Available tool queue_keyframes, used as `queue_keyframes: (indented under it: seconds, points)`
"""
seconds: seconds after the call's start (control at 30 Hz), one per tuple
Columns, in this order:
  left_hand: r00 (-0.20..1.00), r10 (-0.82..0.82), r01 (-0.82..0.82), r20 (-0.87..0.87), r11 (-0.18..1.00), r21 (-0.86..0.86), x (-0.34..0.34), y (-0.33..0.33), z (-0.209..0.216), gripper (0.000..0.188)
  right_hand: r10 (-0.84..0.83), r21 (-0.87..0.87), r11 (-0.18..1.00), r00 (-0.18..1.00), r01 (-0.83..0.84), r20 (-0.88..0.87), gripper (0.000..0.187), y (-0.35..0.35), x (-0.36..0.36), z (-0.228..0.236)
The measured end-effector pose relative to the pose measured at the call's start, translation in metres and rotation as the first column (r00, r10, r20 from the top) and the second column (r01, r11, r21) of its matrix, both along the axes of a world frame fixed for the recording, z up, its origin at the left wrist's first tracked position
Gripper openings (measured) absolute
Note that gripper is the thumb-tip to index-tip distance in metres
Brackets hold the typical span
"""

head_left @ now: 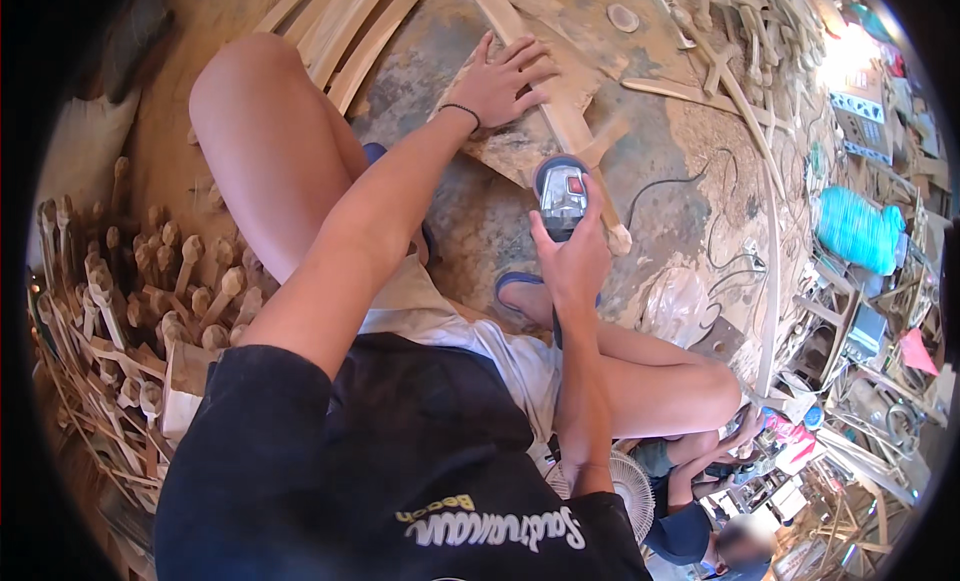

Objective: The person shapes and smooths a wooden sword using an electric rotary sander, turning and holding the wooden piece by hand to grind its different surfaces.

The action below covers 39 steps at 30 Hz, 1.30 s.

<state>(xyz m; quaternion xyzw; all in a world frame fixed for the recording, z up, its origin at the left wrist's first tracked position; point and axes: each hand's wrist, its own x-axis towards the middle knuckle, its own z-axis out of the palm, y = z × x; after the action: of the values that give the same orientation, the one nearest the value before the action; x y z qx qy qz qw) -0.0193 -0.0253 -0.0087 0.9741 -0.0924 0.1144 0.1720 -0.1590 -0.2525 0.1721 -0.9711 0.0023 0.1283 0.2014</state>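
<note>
My left hand (506, 82) lies with its fingers spread on a long pale wooden strip (567, 124), pressing it against a flat board (510, 153) on the ground. A dark band circles that wrist. In my right hand (577, 259) is a power sander (563, 193) with a silver-grey body, a red patch and a round disc at its head. The disc end sits at the strip's near part, by a short crosspiece (604, 141) that looks blurred. Whether the disc touches the wood I cannot tell. The strip's near end (620, 241) pokes out right of the sander.
Long curved slats (345, 26) lie at the far left. Many carved wooden legs (190, 271) are heaped at left. A black cord (665, 184) runs across the dusty floor at right, near a clear plastic bag (676, 303). A fan (632, 486) and another person (690, 521) are at lower right.
</note>
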Motion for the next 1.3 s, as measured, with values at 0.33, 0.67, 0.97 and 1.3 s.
queue_keyframes:
  seconds: [0.33, 0.67, 0.97, 1.3]
  points:
    - [1.000, 0.009, -0.009, 0.009, 1.000, 0.019, 0.002, -0.002, -0.005, 0.055, 0.044, -0.079, 0.996, 0.999, -0.042, 0.022, 0.091, 0.005, 0.001, -0.007]
    - [1.000, 0.023, -0.023, 0.000, 0.996, 0.089, -0.001, -0.002, -0.006, 0.055, 0.023, -0.106, 0.994, 1.000, -0.025, -0.016, 0.090, 0.015, 0.004, -0.001]
    - [1.000, 0.008, -0.005, -0.025, 0.994, 0.113, 0.004, -0.003, 0.000, 0.055, 0.061, -0.121, 0.991, 0.998, -0.057, 0.033, 0.090, 0.011, 0.005, -0.007]
    - [0.999, 0.008, -0.007, -0.049, 0.999, 0.037, 0.001, -0.004, 0.006, 0.055, -0.017, -0.005, 1.000, 0.993, 0.018, 0.115, 0.089, -0.006, 0.009, -0.005]
